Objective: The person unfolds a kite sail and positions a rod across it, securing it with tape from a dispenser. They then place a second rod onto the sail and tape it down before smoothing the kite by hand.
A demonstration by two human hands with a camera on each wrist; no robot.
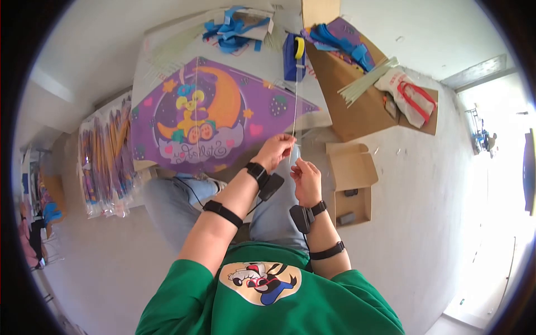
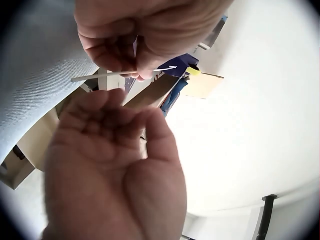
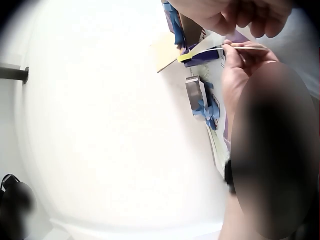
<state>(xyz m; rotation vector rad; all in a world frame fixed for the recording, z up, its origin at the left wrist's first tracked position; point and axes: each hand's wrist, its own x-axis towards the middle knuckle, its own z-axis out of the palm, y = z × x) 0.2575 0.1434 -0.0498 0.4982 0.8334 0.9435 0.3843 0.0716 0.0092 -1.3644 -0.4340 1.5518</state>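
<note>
My left hand (image 1: pixel 277 152) pinches a thin white rod (image 2: pixel 90 78) between thumb and fingers, close to one end. In the head view the rod rises from the fingers toward the back of the table. Just beside and below it is my right hand (image 1: pixel 307 181), fingers bent and thumb near the fingertips; I cannot tell whether it pinches anything. The left wrist view shows its palm (image 2: pixel 110 170) facing the camera, with the rod passing above its fingertips. A purple kite (image 1: pixel 229 106) with an orange moon and a yellow cartoon figure lies beyond the hands.
The kite covers much of a white table (image 1: pixel 146 72). Blue strips (image 1: pixel 237 33) and a dark blue box (image 1: pixel 290 58) lie at its back. Rightward stand a cardboard box (image 1: pixel 357 114) bearing pale sticks (image 1: pixel 365 84) and a small open carton (image 1: pixel 365 204). Bagged kites (image 1: pixel 106 156) lie left.
</note>
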